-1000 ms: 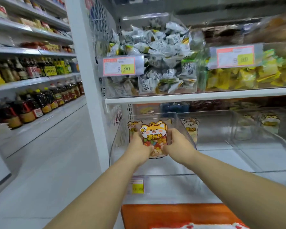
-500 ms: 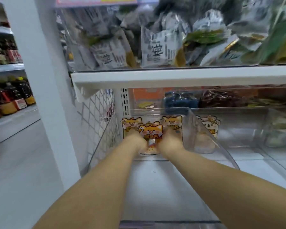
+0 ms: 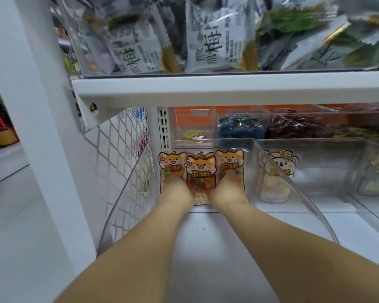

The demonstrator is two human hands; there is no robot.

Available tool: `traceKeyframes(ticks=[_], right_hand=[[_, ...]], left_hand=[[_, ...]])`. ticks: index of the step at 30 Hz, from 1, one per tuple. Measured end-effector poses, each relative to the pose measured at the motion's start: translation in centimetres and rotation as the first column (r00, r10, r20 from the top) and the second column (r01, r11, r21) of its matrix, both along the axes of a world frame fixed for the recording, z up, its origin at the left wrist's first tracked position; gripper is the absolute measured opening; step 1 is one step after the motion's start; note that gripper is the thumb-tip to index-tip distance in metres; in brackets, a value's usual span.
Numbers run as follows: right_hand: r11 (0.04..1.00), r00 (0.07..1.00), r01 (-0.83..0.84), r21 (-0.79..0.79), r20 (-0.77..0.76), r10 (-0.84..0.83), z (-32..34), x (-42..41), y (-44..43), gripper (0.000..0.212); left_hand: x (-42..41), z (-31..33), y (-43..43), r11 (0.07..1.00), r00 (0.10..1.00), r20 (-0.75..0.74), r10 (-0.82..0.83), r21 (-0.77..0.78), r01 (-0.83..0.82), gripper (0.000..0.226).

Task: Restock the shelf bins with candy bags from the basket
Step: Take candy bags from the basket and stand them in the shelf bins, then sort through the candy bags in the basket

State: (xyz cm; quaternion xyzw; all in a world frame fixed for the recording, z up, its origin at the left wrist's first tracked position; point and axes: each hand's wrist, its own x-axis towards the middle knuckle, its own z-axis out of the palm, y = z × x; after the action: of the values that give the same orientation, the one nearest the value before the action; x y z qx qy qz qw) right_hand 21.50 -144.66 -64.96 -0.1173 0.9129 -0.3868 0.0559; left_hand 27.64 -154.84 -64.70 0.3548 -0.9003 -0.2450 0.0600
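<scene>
The left hand and right hand each gripped a side edge of the orange cartoon-fox candy bag. It stood upright at the back of the clear plastic bin, with open floor between the sloping walls nearer the person.

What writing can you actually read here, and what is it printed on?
"罗班长": middle orange cartoon-dog candy bag, and the two matching bags flanking it.
"梅": grey-white snack packets above the white shelf.
Small print on those packets, yellow starburst sticker: too blurred to read.
</scene>
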Motion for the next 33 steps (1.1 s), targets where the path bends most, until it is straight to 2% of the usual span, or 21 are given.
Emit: traceKeyframes(ticks=[2,5,7,13,18,23,26,29,33], right_hand=[[1.0,1.0,0.0,-0.018,0.007,0.0,-0.1,0.0,0.0,0.049],[1.0,1.0,-0.004,-0.017,0.018,0.004,-0.4,-0.2,0.1,0.058],[1.0,1.0,-0.015,-0.01,0.011,0.015,-0.6,-0.3,0.1,0.061],[1.0,1.0,-0.015,-0.018,-0.018,0.015,-0.7,-0.4,0.0,0.053],[0.999,1.0,-0.02,-0.035,0.008,0.02,-0.8,-0.3,0.1,0.063],[0.999,0.999,-0.023,-0.044,0.028,0.024,-0.1,-0.2,0.7,0.04],[0.999,0.998,-0.044,-0.032,0.036,0.045,0.6,0.2,1.2,0.037],[0.998,0.999,-0.049,-0.044,0.013,0.049,1.8,1.5,2.5,0.033],[0.983,0.994,-0.099,-0.154,0.033,0.106,4.3,4.4,5.2,0.032]], left_hand=[[0.1,0.1,0.2,0.995,0.994,0.104,-0.042,-0.087,0.051,0.034],[-0.1,0.1,0.2,0.988,0.986,0.157,-0.06,-0.135,0.082,0.029],[0.1,0.3,0.3,0.991,0.99,0.139,-0.032,-0.123,0.049,0.026],[0.2,0.4,0.2,0.999,0.999,0.051,-0.009,-0.048,0.011,0.023],[0.4,0.4,0.2,0.999,0.999,0.032,-0.007,-0.031,0.008,0.021],[0.8,0.6,0.3,0.999,0.997,0.077,0.008,-0.047,-0.004,0.028],[1.4,1.4,0.7,0.996,0.993,0.12,0.004,-0.093,0.007,0.03],[2.7,2.5,1.5,0.997,0.998,0.054,0.017,-0.072,-0.013,0.03],[5.2,3.8,3.8,1.0,0.997,-0.078,-0.004,-0.022,0.003,0.032]])
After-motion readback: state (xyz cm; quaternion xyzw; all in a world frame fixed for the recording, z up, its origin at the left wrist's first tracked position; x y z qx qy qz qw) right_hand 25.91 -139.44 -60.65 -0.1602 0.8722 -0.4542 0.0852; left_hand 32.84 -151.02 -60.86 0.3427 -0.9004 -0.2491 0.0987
